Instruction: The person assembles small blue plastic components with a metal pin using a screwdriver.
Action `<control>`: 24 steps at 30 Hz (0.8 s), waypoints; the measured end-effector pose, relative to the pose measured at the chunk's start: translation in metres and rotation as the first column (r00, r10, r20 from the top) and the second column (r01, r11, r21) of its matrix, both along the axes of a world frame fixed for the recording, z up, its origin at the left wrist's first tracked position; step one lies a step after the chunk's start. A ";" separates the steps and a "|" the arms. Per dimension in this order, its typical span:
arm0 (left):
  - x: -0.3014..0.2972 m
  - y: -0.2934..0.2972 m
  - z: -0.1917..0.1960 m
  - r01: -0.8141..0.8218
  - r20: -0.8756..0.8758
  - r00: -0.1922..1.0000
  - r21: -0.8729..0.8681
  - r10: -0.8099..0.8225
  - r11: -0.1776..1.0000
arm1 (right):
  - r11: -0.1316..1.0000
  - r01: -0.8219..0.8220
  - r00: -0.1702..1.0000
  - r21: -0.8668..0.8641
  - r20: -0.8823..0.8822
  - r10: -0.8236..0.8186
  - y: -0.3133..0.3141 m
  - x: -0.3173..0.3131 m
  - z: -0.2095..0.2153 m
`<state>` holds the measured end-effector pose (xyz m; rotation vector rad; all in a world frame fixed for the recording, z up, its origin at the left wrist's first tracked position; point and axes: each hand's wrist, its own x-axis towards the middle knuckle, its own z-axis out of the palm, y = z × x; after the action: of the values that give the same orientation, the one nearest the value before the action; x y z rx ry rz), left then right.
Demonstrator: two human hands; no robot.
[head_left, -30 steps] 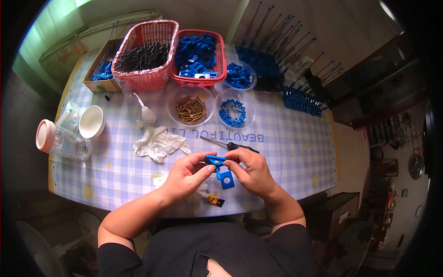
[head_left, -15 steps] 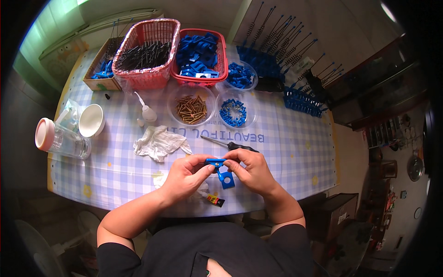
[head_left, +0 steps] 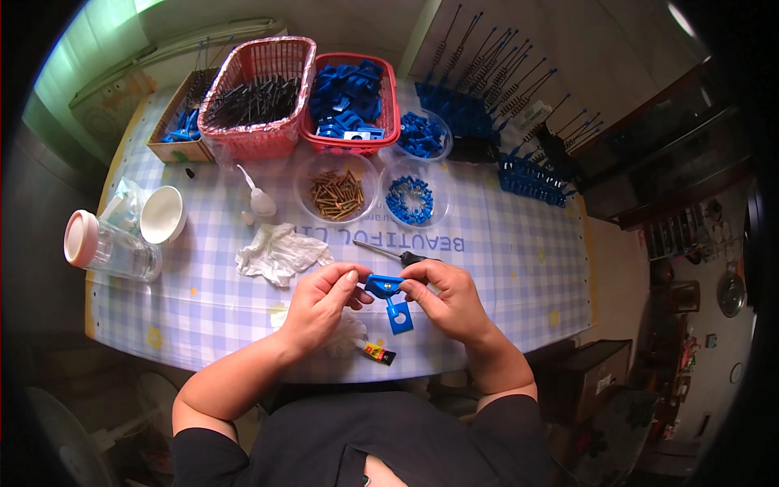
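Note:
My right hand (head_left: 446,302) pinches the right end of a blue plastic bracket (head_left: 385,286) between thumb and fingers. A screw head shows in the bracket's middle, and a square blue tab with a round hole (head_left: 401,318) hangs below it. At the bracket's left end, my left hand (head_left: 315,303) is closed with thumb against forefinger; what it pinches, if anything, is too small to make out. Just beyond my right hand lies a screwdriver (head_left: 381,247), its dark handle partly covered by that hand. A yellow and black glue tube (head_left: 378,352) lies below the bracket.
Clear tubs of brass-coloured screws (head_left: 337,195), small blue caps (head_left: 410,200) and blue pieces (head_left: 422,135) stand behind. Farther back are a basket of black rods (head_left: 253,109) and a red basket of blue brackets (head_left: 349,97). Leftward are crumpled tissue (head_left: 280,253), a white bowl (head_left: 162,215) and a jar (head_left: 114,247).
My left fingers have drawn slightly left, off the bracket's face, baring more of it. The bracket has tilted a little in my right hand.

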<state>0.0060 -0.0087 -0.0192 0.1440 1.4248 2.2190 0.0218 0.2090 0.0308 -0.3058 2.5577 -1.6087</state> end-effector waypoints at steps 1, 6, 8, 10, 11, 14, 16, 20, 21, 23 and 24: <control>0.000 0.000 0.000 -0.017 -0.022 1.000 -0.003 0.017 1.000 | 0.999 0.026 1.000 -0.023 0.007 -0.026 0.001 0.000 -0.001; -0.001 0.000 0.002 -0.054 0.019 0.998 0.077 0.052 0.996 | 0.997 0.048 0.997 -0.066 0.066 -0.044 0.003 -0.001 0.003; 0.000 0.001 0.002 -0.065 0.030 0.998 0.124 0.062 0.990 | 0.995 0.016 0.997 -0.099 0.071 -0.009 0.004 -0.001 0.001; -0.001 0.001 0.001 -0.076 0.046 0.996 0.152 0.070 0.985 | 0.994 0.016 0.997 -0.110 0.072 -0.008 0.004 -0.002 0.000; -0.002 0.001 0.001 -0.089 0.065 0.995 0.180 0.078 0.980 | 0.993 0.015 0.997 -0.121 0.075 -0.006 0.003 -0.002 -0.001; -0.002 0.001 0.002 -0.094 0.089 0.993 0.207 0.076 0.974 | 0.987 -0.008 0.996 -0.159 0.083 0.022 0.004 -0.003 0.000; -0.002 0.000 0.000 -0.072 0.052 0.997 0.215 0.063 0.974 | 0.987 -0.013 0.997 -0.160 0.071 0.025 0.004 -0.002 0.000; -0.001 0.001 0.007 -0.066 0.012 0.998 0.144 0.065 0.987 | 0.990 -0.029 0.997 -0.141 0.069 0.039 0.003 -0.003 -0.001; -0.001 0.001 0.007 -0.064 0.009 0.998 0.144 0.064 0.987 | 0.990 -0.028 0.997 -0.141 0.066 0.038 0.002 -0.003 -0.002; -0.002 0.001 0.008 0.056 -0.020 0.998 0.069 -0.054 0.996 | 0.980 -0.055 0.992 -0.191 0.098 0.075 0.001 -0.004 -0.005; -0.001 0.003 0.008 0.054 -0.010 0.999 0.043 -0.054 0.998 | 0.981 -0.052 0.993 -0.188 0.096 0.071 0.002 -0.004 -0.006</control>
<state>0.0049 -0.0053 -0.0116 0.2042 1.3621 2.2086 0.0177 0.2105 0.0252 -0.3062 2.3059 -1.7939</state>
